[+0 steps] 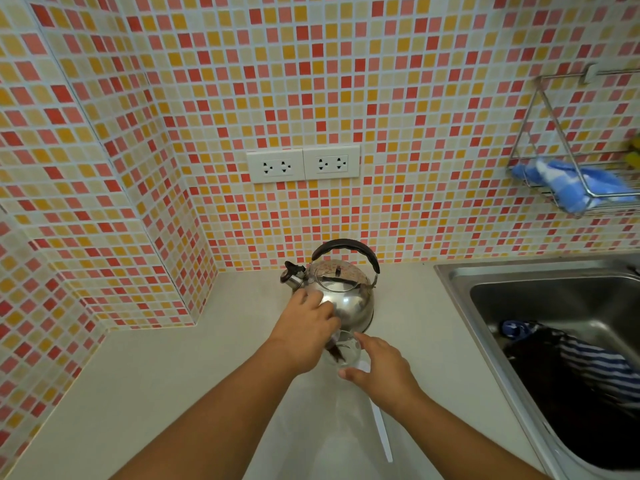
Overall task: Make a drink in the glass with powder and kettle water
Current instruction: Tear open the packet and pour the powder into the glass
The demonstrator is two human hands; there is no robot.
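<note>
1. two hands meet over the glass [343,351], which stands on the counter [173,375] just in front of the kettle [341,299] and touching or nearly touching its base.
2. your left hand [304,336] hangs above the rim with fingers bunched downward, pinching what looks like a dark sachet tipped into the glass; its far side is hidden, so you cannot tell how firm the pinch is.
3. your right hand [377,370] is partly open, fingers curved around the near right side of the glass; whether it touches is hard to tell.
4. likely you are emptying powder, so keep the sachet mouth inside the rim and steady the glass with the right hand.
5. tap the packet gently instead of shaking it, since the glass looks light and could tip.
6. a white spoon [379,424] lies on the counter under your right wrist; mind you do not knock it.
7. the kettle sits close behind with its lid on and spout to the left; clear the glass from it before lifting.
8. the sink [460,289] at right holds dark and striped cloth [585,368]; it is well apart and not in the way.
</note>
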